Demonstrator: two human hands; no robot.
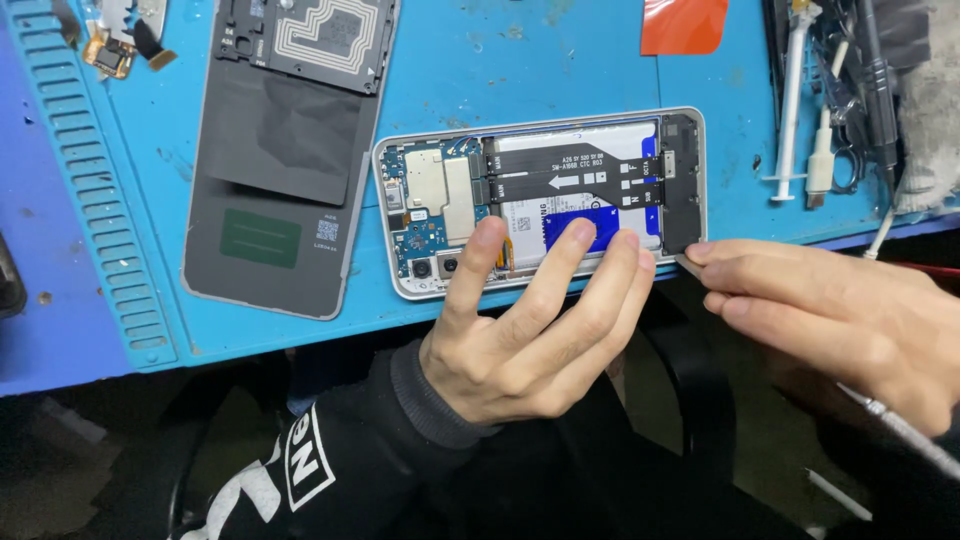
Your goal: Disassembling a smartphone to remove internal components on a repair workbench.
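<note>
An opened phone (690,120) lies face down on a blue mat (560,60), showing its circuit board, flat black cables and battery. My left hand (530,320) rests on its near edge, with fingertips spread on the battery and board. My right hand (830,320) grips a thin metal tool (900,425); its tip touches the phone's lower right corner.
The phone's grey back cover (270,180) lies left of the phone. A white syringe (790,100), cables and tweezers crowd the right end of the mat. An orange piece (683,25) sits at the top edge. Small parts (110,50) lie at the top left. The mat's near edge runs just below the phone.
</note>
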